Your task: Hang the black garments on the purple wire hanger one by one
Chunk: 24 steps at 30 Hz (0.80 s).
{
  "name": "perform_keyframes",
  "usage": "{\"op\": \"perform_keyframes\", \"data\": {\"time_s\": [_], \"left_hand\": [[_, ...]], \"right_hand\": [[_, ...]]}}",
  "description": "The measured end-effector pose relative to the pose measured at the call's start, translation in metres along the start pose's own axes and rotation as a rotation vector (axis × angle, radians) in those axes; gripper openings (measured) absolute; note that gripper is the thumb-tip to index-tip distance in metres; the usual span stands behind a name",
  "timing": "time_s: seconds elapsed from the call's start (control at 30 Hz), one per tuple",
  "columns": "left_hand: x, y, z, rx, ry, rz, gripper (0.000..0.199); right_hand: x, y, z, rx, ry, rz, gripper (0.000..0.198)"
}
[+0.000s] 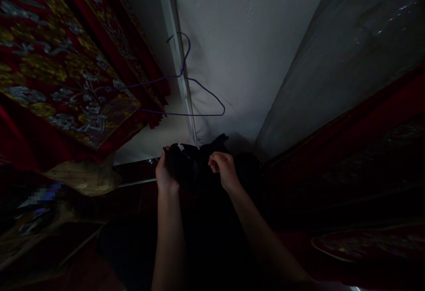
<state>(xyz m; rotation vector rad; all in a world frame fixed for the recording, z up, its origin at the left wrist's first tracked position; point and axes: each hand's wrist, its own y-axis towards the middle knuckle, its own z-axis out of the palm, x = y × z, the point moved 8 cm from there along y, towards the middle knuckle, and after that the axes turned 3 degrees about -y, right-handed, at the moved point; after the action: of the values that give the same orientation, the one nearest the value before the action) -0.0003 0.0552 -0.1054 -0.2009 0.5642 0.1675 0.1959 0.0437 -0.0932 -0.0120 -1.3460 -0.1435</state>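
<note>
A dark, bunched black cloth point(186, 162), maybe a garment, lies between my hands in the dim light. My left hand point(165, 174) is closed around its left edge, near a small pale spot that could be a label. On the other side, my right hand point(224, 167) has its fingers curled in, over the right part of the cloth. Whether its fingertips pinch any fabric is too dark to make out. Above both hands, a thin purple wire hanger point(207, 115) hangs bare, its hook by a pale vertical strip.
Red cloth with gold and silver embroidery point(43, 67) hangs at the left. A white wall point(239, 52) stands ahead, with a translucent plastic sheet point(332, 65) to the right. More red fabric point(372, 123) is along the right side. A beige cloth bundle point(88, 178) sits lower left.
</note>
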Motion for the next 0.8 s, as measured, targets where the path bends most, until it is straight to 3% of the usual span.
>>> {"op": "perform_keyframes", "data": {"time_s": [0.2, 0.37, 0.47, 0.67, 0.8], "left_hand": [[0.005, -0.019, 0.021, 0.057, -0.029, -0.07, 0.012], [-0.011, -0.032, 0.037, 0.194, -0.012, 0.011, 0.02], [-0.018, -0.045, 0.05, 0.289, -0.003, 0.082, 0.026], [-0.007, -0.071, 0.078, 0.412, 0.094, 0.117, 0.034], [-0.004, -0.094, 0.098, 0.553, 0.32, 0.212, 0.034]], "right_hand": [[-0.013, 0.003, 0.003, 0.038, -0.048, 0.076, 0.028], [-0.04, 0.008, 0.005, 0.254, -0.332, 0.169, 0.035], [-0.038, 0.008, 0.002, 0.223, -0.424, 0.111, 0.053], [-0.003, -0.018, 0.039, 0.269, -0.101, -0.025, 0.062], [-0.003, -0.028, 0.054, 0.274, 0.301, 0.208, 0.066]]}}
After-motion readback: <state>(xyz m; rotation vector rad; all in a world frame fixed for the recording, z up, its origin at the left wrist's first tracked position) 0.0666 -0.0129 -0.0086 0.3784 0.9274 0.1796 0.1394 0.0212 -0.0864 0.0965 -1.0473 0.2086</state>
